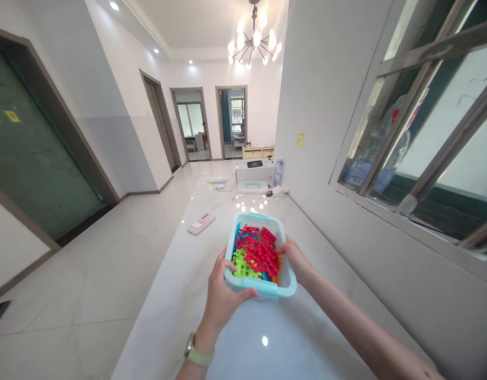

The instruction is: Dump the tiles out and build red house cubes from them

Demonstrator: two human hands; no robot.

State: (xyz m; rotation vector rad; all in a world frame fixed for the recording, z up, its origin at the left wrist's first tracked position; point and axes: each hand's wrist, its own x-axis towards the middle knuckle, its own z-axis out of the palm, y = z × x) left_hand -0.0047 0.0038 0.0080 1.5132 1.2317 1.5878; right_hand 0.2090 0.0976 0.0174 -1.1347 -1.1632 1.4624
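Note:
Both hands grip a light blue plastic storage box [259,287] without its lid, over the white table. My left hand [223,290] is closed on its near left corner, thumb along the front rim. At the right side, my right hand [294,257] holds the rim, its fingers partly inside. Red plastic building pieces [261,253] fill the middle and top of the box. Green pieces [243,265] lie at the near left, blue ones [237,235] along the left wall, and orange ones [279,261] at the right. I cannot tell whether the box's bottom touches the table.
A pink phone [201,224] lies left of the box on the white table [168,306]. Farther back are a box lid [252,187], a white carton [247,171], a clear bottle [279,170] and a white cable [217,184]. A wall [315,174] borders the right side.

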